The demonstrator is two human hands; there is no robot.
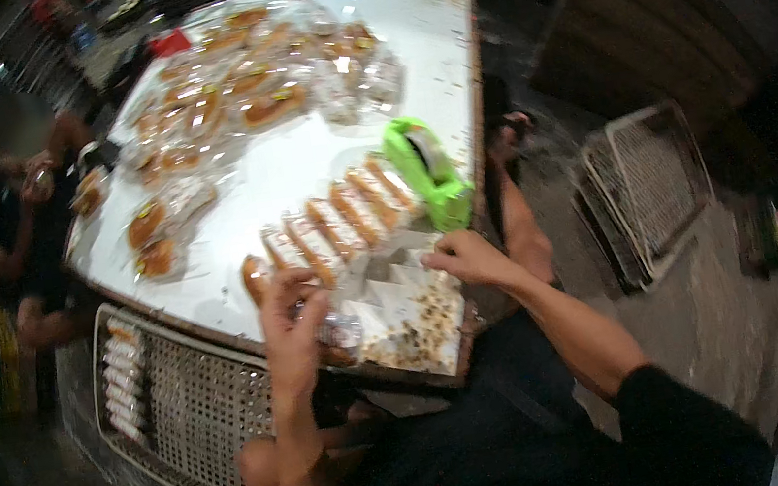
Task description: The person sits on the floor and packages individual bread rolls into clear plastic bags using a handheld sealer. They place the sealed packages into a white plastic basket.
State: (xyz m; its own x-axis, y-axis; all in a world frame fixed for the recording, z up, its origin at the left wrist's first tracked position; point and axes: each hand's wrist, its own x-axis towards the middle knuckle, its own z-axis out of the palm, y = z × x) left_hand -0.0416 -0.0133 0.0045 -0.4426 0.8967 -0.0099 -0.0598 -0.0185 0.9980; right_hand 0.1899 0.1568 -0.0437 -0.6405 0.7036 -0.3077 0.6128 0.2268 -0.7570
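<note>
My left hand is at the table's near edge, its thumb and fingers pinching the clear wrapper of a bun, which lies partly hidden below the hand. My right hand is curled just below a bright green tape dispenser. Thumb and forefinger are close together there; blur hides whether a piece of tape is between them. Ahead of both hands, several wrapped filled buns lie side by side in a slanting row. White paper pieces lie between my hands, beside scattered brown crumbs or specks.
Many bagged buns are heaped across the white tabletop. A plastic crate with a row of wrapped buns stands low on the left. Stacked crates stand on the right floor. Another person sits at left, holding something small.
</note>
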